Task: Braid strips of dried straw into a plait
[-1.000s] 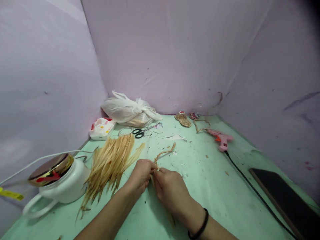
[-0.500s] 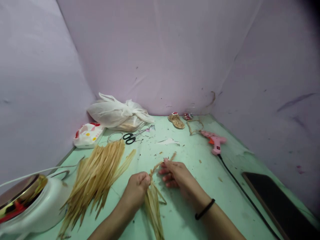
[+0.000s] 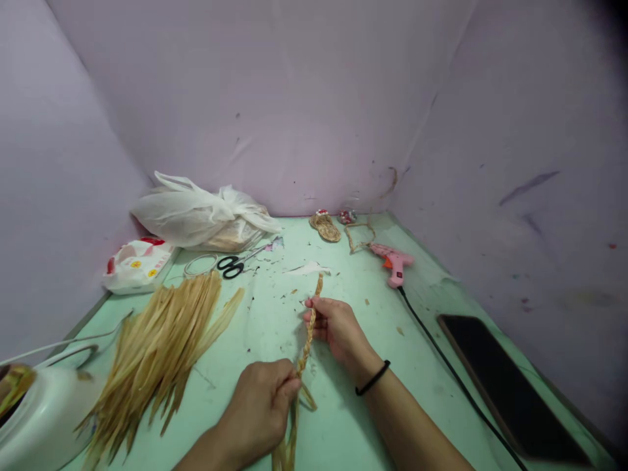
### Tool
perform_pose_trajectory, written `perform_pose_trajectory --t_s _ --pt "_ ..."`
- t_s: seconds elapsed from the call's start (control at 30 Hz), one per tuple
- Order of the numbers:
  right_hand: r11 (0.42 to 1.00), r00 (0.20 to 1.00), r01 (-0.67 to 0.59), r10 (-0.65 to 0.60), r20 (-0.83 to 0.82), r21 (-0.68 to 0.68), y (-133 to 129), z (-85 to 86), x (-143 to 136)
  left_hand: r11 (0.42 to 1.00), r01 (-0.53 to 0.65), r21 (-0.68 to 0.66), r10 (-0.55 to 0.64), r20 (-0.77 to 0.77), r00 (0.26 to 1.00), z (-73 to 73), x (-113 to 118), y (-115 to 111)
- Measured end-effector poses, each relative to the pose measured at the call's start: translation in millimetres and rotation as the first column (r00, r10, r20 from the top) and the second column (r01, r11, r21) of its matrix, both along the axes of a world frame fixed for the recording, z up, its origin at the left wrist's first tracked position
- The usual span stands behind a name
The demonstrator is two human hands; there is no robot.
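Observation:
A thin braid of tan dried fibre stretches between my two hands, its short upper end standing free above the right fingers. My left hand is closed around the lower part, where the plaiting meets the loose strands that hang toward me. Higher up, my right hand pinches the braid between thumb and fingers; a black band circles that wrist. To the left lies a fanned bundle of dried fibre strips, apart from both hands.
Black-handled scissors, a tied white plastic bag and a white packet lie back left. A white appliance stands front left. On the right are a pink glue gun with cord and a dark phone. Small woven soles lie behind.
The camera view has swung right. The braid is pulled straighter between my hands, and my left hand sits lower, farther from the right.

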State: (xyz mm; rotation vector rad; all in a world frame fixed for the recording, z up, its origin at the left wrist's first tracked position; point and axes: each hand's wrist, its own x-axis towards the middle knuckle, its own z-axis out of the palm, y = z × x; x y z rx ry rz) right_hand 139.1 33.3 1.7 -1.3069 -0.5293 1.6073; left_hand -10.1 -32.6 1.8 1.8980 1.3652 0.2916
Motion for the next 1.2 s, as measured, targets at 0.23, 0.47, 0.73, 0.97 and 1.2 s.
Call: perform_pose_trajectory --t_s 0.23,0.47,0.73,0.97,1.2 --pt "1.0 0.999 0.022 -0.022 0.027 -0.01 -1.1 -1.5 -6.0 0.973 0.221 -0.069 -0.217 0.062 0.974 0.8 -2.0 -1.3" --pt "0.997 0.997 0.071 -0.071 0.013 -0.039 0.4 -0.5 -4.3 0.967 0.248 -0.065 -0.249 -0.009 0.968 2.4 6.8 -4.3" --pt "0.997 0.997 0.077 -0.077 0.027 0.0 6.1 -0.6 1.4 0.963 0.125 -0.238 -0.103 0.105 0.989 3.6 2.3 1.5" --pt "0.993 0.994 0.109 -0.11 0.014 0.037 8.3 -2.4 4.1 0.917 0.178 -0.356 -0.057 0.325 0.944 7.5 1.6 2.5" --pt "0.905 0.884 -0.425 0.419 -0.208 0.014 -17.1 14.5 -15.9 0.893 -0.182 -0.411 0.392 0.517 0.761 4.5 -18.0 20.1"
